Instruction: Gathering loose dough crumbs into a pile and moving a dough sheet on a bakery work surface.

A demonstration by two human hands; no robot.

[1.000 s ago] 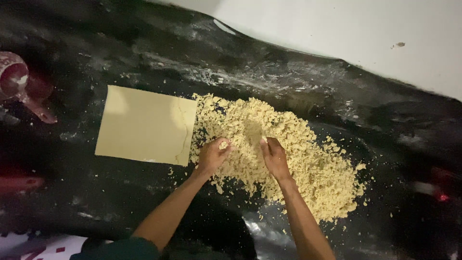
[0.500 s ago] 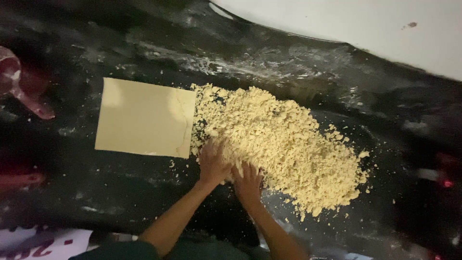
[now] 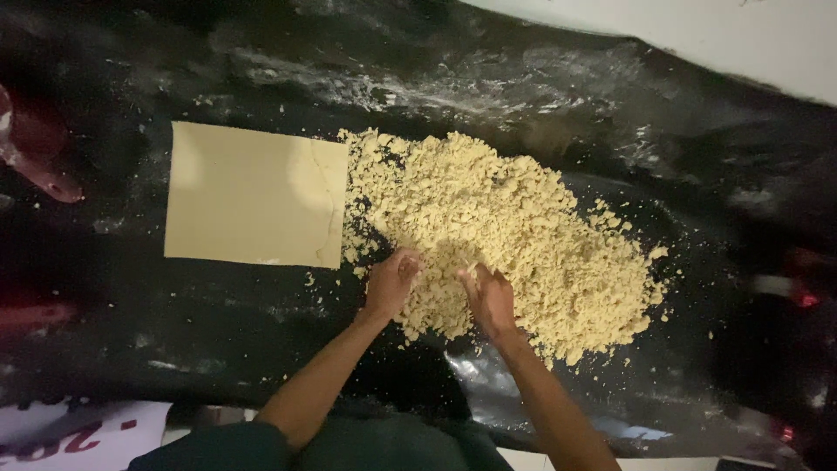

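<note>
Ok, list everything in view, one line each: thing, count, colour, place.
crumbly pile: one, pale yellow, centre of the sheet, right of the slab
flat slab: one rectangle, pale yellow, left of the pile, its right edge touching the crumbs
plastic sheet: one, black, dusty, under everything
scoop-like object: one, red, far left edge, partly cut off
white surface: one, top right, beyond the sheet
left hand: one, in the pile's near edge, fingers curled
right hand: one, in the pile's near edge, beside the left hand

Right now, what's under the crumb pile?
A black plastic sheet shows all around the crumb pile, so it likely runs underneath. The pile and both hands cover that part.
</note>
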